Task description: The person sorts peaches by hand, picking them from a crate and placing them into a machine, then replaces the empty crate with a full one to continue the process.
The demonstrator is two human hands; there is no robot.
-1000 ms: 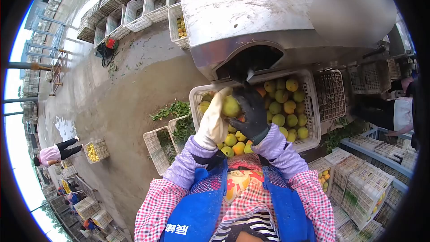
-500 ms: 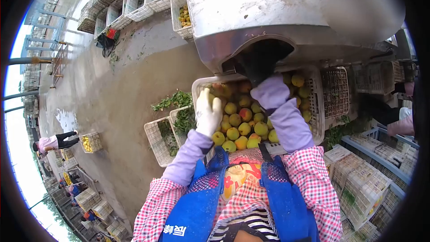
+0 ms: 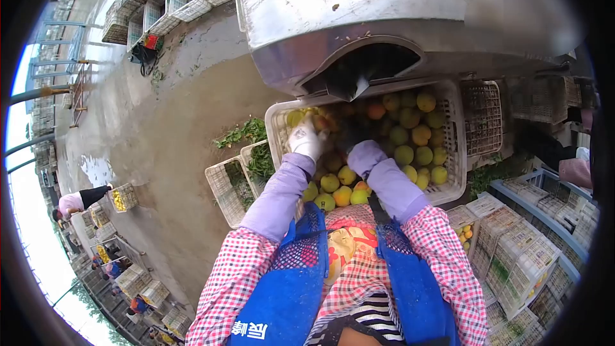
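A white plastic crate in front of me holds many round yellow-green peaches, some blushed red. My left hand, in a white glove, reaches down onto the fruit near the crate's left wall; its fingertips are smeared by motion. To its right, my right hand wears a dark glove and is low among the peaches in the middle. Shadow and blur hide its fingers, so what it grips, if anything, does not show. Just beyond both hands is a metal machine's chute opening.
The metal machine overhangs the crate's far side. Smaller crates with leaves stand at left on wet concrete. Stacked crates are at lower right, another crate beside mine. A person bends over a fruit crate at far left.
My right hand has come out from the chute mouth, moving left and down into the peaches. The left hand has shifted slightly up and right. Peaches at the crate's right side are now uncovered.
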